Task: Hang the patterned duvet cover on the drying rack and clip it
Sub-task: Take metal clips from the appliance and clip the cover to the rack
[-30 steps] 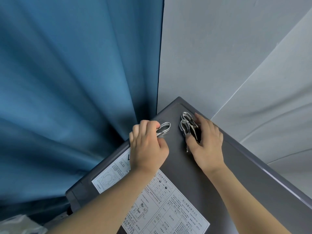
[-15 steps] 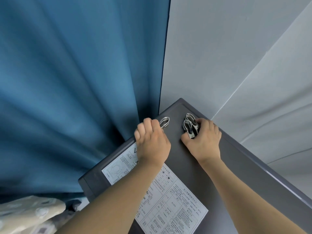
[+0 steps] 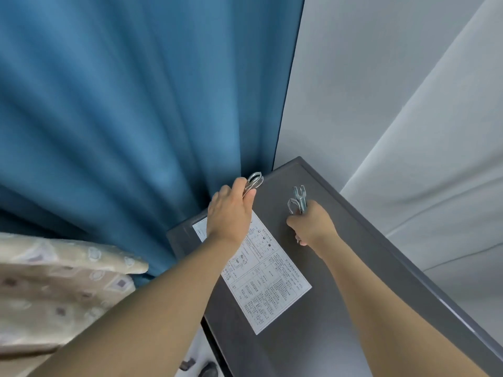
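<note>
My left hand grips a silver metal clip, lifted near the back left corner of a grey appliance top. My right hand is closed on two or more metal clips that stick up from the fist above the same top. The patterned duvet cover, beige with small squares and circles, shows at the lower left, blurred, below my left forearm. No drying rack is in view.
A blue curtain hangs behind and left of the appliance. A white wall fills the right. A white instruction label is stuck on the grey top. Floor shows below the appliance's left edge.
Both hands have lifted their clips off the grey top and drawn apart. The view has swung left and down, so more of the duvet cover shows at the lower left.
</note>
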`<state>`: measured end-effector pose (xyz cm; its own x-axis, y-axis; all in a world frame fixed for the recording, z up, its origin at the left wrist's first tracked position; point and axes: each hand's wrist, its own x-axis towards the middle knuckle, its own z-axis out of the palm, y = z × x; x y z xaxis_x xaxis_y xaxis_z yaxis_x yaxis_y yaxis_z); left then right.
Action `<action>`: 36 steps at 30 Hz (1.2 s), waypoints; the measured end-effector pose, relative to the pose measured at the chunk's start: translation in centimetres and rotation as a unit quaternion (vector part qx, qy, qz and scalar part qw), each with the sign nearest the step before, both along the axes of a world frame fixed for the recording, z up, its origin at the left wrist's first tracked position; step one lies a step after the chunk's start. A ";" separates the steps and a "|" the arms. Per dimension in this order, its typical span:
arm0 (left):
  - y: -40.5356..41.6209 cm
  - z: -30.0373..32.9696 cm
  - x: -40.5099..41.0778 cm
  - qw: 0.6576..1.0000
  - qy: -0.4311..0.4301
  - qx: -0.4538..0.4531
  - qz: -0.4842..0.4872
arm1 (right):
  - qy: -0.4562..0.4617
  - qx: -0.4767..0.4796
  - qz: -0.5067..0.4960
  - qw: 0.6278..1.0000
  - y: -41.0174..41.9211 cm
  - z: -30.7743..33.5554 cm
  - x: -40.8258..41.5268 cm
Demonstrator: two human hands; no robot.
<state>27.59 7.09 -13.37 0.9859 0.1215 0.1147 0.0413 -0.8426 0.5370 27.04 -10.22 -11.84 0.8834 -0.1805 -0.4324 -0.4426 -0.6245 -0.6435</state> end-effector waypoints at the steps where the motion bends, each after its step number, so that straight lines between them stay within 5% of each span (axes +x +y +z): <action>1: 0.6 1.2 -0.9 1.000 -0.003 -0.006 0.007 | -0.016 0.026 -0.002 1.000 0.6 0.8 -0.4; 8: 4.4 8.5 -8.6 0.976 0.014 -0.139 0.166 | -0.115 0.151 0.030 0.981 6.6 7.7 -4.2; 15: 9.0 10.4 -15.7 0.953 -0.023 -0.205 0.221 | -0.140 0.222 0.069 0.963 12.7 11.7 -7.2; 27: 15.7 17.3 -23.5 0.980 -0.074 -0.109 0.150 | -0.159 0.313 0.070 0.934 20.1 17.4 -13.9; 36: 22.7 27.8 -29.4 0.984 -0.149 -0.061 0.081 | -0.240 0.411 0.131 0.869 24.9 27.1 -19.5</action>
<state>-1.78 29.84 14.48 0.8770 0.3057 0.3707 -0.0045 -0.7663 0.6424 7.53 14.72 15.29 0.9620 0.2498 0.1104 0.0890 0.0955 -0.9914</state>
